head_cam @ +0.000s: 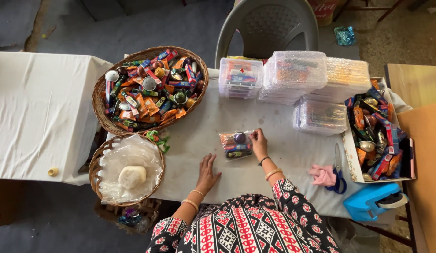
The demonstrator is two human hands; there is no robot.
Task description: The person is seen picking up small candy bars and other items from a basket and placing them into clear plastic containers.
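Note:
A small clear bag of sweets [235, 145] lies on the white-covered table [199, 140] in front of me. My right hand [259, 144] pinches the bag's right edge with fingertips. My left hand [206, 171] rests flat on the cloth, fingers spread, a little left of and below the bag, holding nothing. Bangles circle both wrists.
A big wicker basket [103, 117] of wrapped sweets sits far left, a smaller basket [95, 164] with plastic bags and a pale lump below it. Stacked clear boxes [295, 75] stand at the back. A cardboard tray of sweets [350, 154], scissors [338, 175], pink cloth [322, 175] and blue dispenser [368, 202] lie right.

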